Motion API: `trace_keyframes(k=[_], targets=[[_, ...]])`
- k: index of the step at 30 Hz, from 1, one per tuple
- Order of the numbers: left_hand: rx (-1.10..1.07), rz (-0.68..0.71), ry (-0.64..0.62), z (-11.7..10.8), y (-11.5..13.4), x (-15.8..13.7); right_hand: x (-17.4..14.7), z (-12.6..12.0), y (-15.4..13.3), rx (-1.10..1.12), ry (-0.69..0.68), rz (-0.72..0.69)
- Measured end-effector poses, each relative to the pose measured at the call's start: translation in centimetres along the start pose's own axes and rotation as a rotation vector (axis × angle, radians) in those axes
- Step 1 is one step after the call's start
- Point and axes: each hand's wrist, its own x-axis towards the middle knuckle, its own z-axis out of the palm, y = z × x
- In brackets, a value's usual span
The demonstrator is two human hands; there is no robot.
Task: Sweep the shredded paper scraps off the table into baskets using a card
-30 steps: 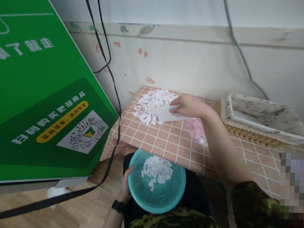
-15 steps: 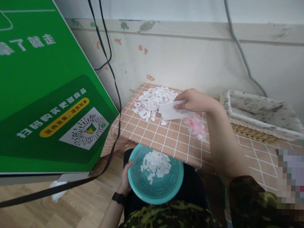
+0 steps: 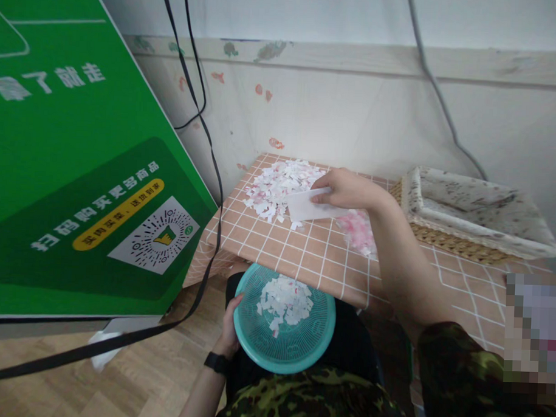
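Card point(image 3: 303, 205) at the scraps point(image 3: 279, 183), colander point(image 3: 292, 358) at my lap

In the head view, my right grip point(image 3: 345, 189) is clamped on the white card, thumb on the near face and fingers curled over the top edge. The card stands tilted on its long side above the desk point(image 3: 299, 256), its left end against the right side of the scraps. These lie in a loose, spread pile at the far left corner, mostly white with touches of pink. One small piece pokes out under the card's lower left corner. Right of the card, a pink heap point(image 3: 358, 231) lies on the checked cloth, partly covered by my forearm.

My left grip point(image 3: 231, 321) is closed on the left side of the colander, thumb up at the rim; the fingers underneath are hidden. The colander is green, with a clump of white bits point(image 3: 286, 300) inside, and the desk's front edge hides a little of its far rim. I cannot tell whether it rests on my legs. A black band point(image 3: 216, 362) circles my left wrist; a camouflage sleeve point(image 3: 464, 367) covers my upper right arm.

Farther right on the desk, near the wall point(image 3: 345, 116), sits a wicker basket point(image 3: 477, 248) with a patterned lining. A green board point(image 3: 73, 183) fills the left side, and a black strap point(image 3: 220, 212) hangs in front of it.
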Motion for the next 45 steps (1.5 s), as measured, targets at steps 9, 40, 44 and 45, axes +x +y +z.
trace_keyframes(k=[9,40,44,45], targets=[[-0.003,-0.015,-0.045,-0.08,-0.01,0.03,-0.40,-0.53,0.14,-0.038,0.005,-0.014],[-0.047,-0.057,-0.021,0.15,0.18,0.06,-0.35,-0.46,0.34,0.053,-0.016,-0.012],[-0.044,-0.059,-0.015,0.26,0.21,-0.08,-0.18,-0.22,0.11,0.058,-0.052,-0.012],[-0.047,-0.059,-0.014,0.30,0.22,-0.13,-0.18,-0.23,0.15,0.059,-0.061,-0.007]])
